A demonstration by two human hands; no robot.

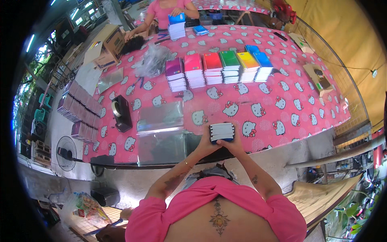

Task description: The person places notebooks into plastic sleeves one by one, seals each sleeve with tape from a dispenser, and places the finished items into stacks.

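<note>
One pink-covered table [264, 94]; on it, one front row of six notebook stacks [213, 66], purple to blue; one black tape dispenser [124, 116]; near the table's front edge, one notebook bundle [222, 131], its copies too fine to count, gripped between two hands, left hand [206, 142] and right hand [235, 144], fingers closed around its sides.

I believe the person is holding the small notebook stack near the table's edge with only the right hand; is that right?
Not the right hand alone: in the head view, the left hand holds the notebook stack too.
</note>
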